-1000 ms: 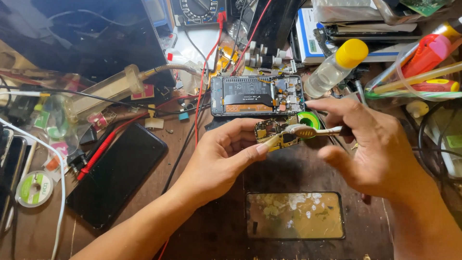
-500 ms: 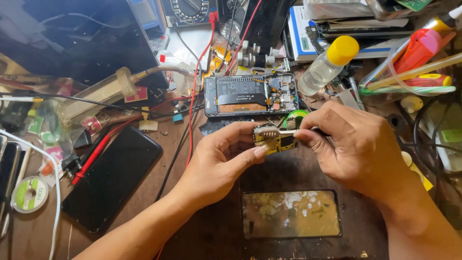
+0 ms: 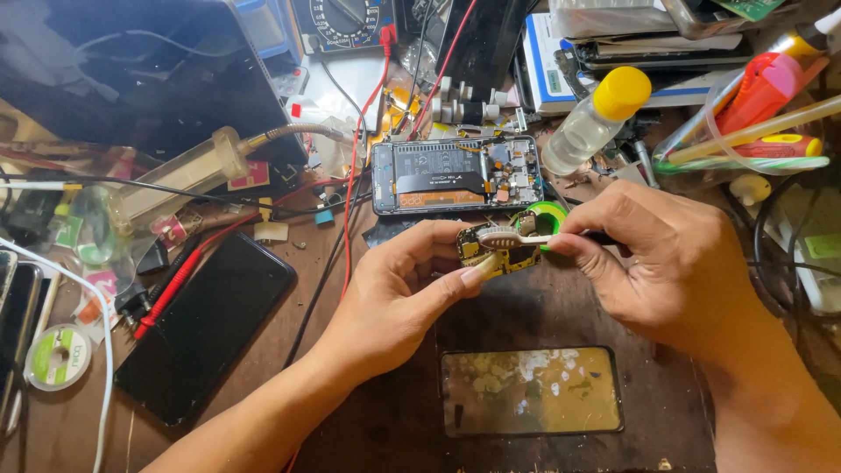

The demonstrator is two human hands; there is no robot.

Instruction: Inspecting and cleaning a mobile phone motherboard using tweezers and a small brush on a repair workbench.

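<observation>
While the person bends over the cluttered workbench (image 3: 263, 350), many things lie around the two hands. Near the left edge of the bench a small roll of solder wire (image 3: 57, 356) rests, and just to its right a black phone (image 3: 203, 328) lies face down, with a red probe (image 3: 171, 293) touching its upper corner. Further toward the back edge, an opened phone (image 3: 455, 173) lies flat and shows its inner parts, and a red wire (image 3: 355, 166) runs down beside it.

At the middle of the bench, the left hand (image 3: 394, 298) holds a small circuit board (image 3: 498, 250) above the surface, pinched between the thumb and the curled fingers. The right hand (image 3: 666, 263) is closed around the handle of a toothbrush (image 3: 517, 236), and the bristle head lies on the top of the board. A green tape roll (image 3: 550, 215) is partly hidden behind them.

Near the front edge, below both hands, a phone screen (image 3: 530, 391) lies flat with pale stains on it. Toward the back right corner a clear bottle with a yellow cap (image 3: 596, 118) lies tilted, near a container of tools (image 3: 745, 131).
</observation>
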